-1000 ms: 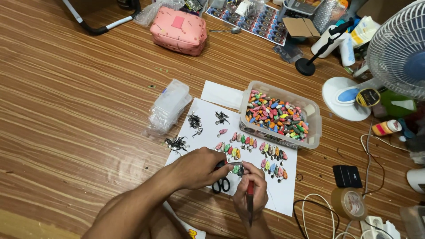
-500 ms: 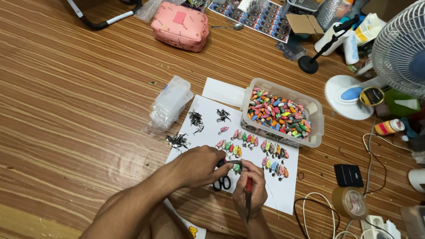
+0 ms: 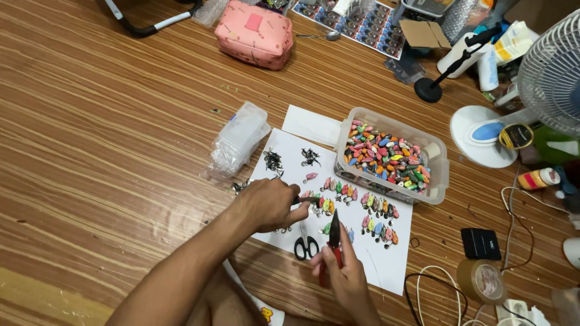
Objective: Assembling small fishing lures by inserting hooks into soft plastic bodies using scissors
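Note:
My left hand (image 3: 270,205) rests on a white paper sheet (image 3: 386,259), its fingers pinching a small dark piece (image 3: 308,200) beside rows of little colourful lures (image 3: 374,208). My right hand (image 3: 347,274) grips red-handled pliers (image 3: 333,238), whose dark tips point up toward the piece in my left hand. Small black scissors (image 3: 306,246) lie on the sheet between my hands. Little piles of dark metal hooks (image 3: 273,160) sit near the sheet's top left.
A clear plastic box (image 3: 438,175) full of colourful lures stands right of the sheet. Clear bags (image 3: 238,142) lie to the left. A pink pouch (image 3: 255,33), a white fan (image 3: 531,84), a tape roll (image 3: 481,281), cables and bottles ring the wooden floor.
My left hand has shifted slightly and closed on a small piece. My right hand has raised the pliers' tips toward it.

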